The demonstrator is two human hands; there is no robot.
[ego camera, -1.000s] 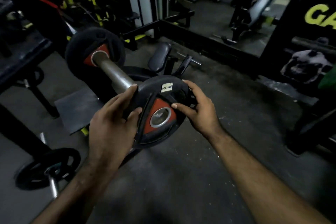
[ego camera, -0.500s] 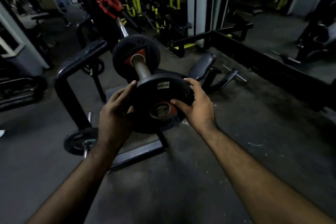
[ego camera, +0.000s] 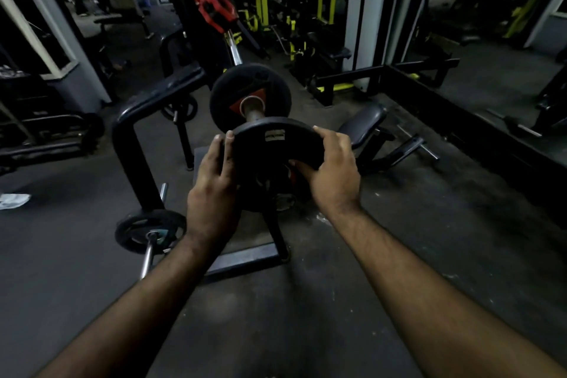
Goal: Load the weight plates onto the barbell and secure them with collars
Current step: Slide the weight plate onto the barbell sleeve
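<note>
A black weight plate (ego camera: pixel 270 147) with a small white label sits at the near end of the barbell sleeve (ego camera: pixel 252 109). My left hand (ego camera: pixel 214 190) grips its left rim and my right hand (ego camera: pixel 333 172) grips its right rim. Further along the sleeve a larger black plate (ego camera: pixel 250 83) with a red centre patch is on the bar. The bar's shaft (ego camera: pixel 234 54) runs away toward a red plate (ego camera: pixel 211 6) at the far end. The near plate hides its own hole and the sleeve tip. No collar is visible.
A black bench frame (ego camera: pixel 138 120) stands left of the bar. A second barbell with a small plate (ego camera: pixel 150 233) lies on the floor at lower left. A padded seat (ego camera: pixel 365 126) is at right. Dark rubber floor (ego camera: pixel 429 224) spreads to the right.
The view swung so I look along the bar from its end. The near plate has slid further onto the sleeve, closer to the larger plate, with both hands still on it.
</note>
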